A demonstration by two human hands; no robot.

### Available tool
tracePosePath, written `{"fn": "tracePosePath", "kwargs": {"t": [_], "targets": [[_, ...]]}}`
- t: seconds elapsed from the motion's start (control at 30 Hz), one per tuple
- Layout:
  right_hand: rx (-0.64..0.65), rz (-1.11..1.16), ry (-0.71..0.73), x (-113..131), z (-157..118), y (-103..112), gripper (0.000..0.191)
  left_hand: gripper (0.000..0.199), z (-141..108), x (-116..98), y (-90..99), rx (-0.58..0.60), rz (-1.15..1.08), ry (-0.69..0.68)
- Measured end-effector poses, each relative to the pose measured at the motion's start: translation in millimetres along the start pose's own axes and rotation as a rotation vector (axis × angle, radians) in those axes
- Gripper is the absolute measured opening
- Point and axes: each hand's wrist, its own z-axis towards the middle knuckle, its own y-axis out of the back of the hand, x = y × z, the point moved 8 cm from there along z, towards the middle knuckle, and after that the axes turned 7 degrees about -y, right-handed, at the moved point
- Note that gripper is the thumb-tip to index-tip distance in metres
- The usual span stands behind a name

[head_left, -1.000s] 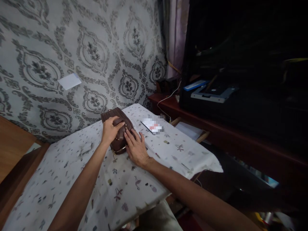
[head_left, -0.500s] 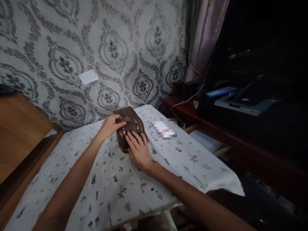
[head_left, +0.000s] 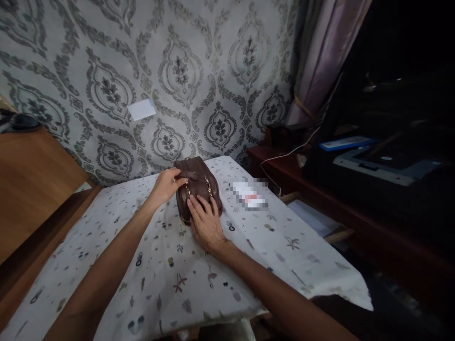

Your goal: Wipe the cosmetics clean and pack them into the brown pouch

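Observation:
A brown leather handbag [head_left: 201,166] with gold chain trim and a short strap [head_left: 194,175] lies on the white patterned tablecloth [head_left: 152,279], close to the wall. At the bag's left side, my left hand [head_left: 165,188] is closed, its thumb and fingers gripping around the strap's left end; the exact contact is partly hidden. My right hand [head_left: 206,225] rests on the bag's near part, palm down, with fingers stretched out and slightly apart across the leather between the two gold chains.
A blurred-out white item [head_left: 249,195] lies on the cloth right of the bag. Beyond the table's right edge are an open drawer [head_left: 313,218] with papers and a dark red cabinet [head_left: 256,154]. A wooden panel [head_left: 42,184] stands at left. White paper [head_left: 141,109] is on the wall.
The strap, pinched up by my left hand before, now lies lower across the bag. My right hand stays on the bag. The whole view has shifted slightly.

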Motion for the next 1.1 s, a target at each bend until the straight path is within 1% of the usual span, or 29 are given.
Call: {"fn": "tracePosePath", "kwargs": {"t": [0.1, 0.3, 0.43, 0.6, 0.7, 0.8, 0.93, 1.1], "targets": [[0.014, 0.005, -0.002, 0, 0, -1, 0.056, 0.028, -1, -3, 0.5, 0.013, 0.045, 0.007], [0.001, 0.005, -0.004, -1, 0, -3, 0.056, 0.023, -2, -5, -1.5, 0.05, 0.085, -0.005], [0.013, 0.003, -0.009, -1, -1, -4, 0.058, 0.023, -4, -7, -3.8, 0.075, 0.054, -0.008], [0.016, 0.004, -0.01, 0, -1, -3, 0.058, 0.022, -6, -14, -3.1, 0.081, 0.037, -0.028], [0.011, 0.004, -0.007, 0, -1, -3, 0.057, 0.021, -6, -14, -4.9, 0.1, 0.019, -0.034], [-0.004, 0.007, -0.001, 0, -1, -2, 0.056, 0.024, -7, -14, -7.4, 0.119, 0.01, -0.039], [0.011, 0.01, -0.006, -1, -1, -3, 0.057, 0.031, -9, -15, -7.8, 0.119, 0.007, -0.055], [0.034, 0.02, -0.01, -1, 0, -4, 0.059, 0.032, -11, -17, -7.4, 0.124, 0.028, -0.056]]}}
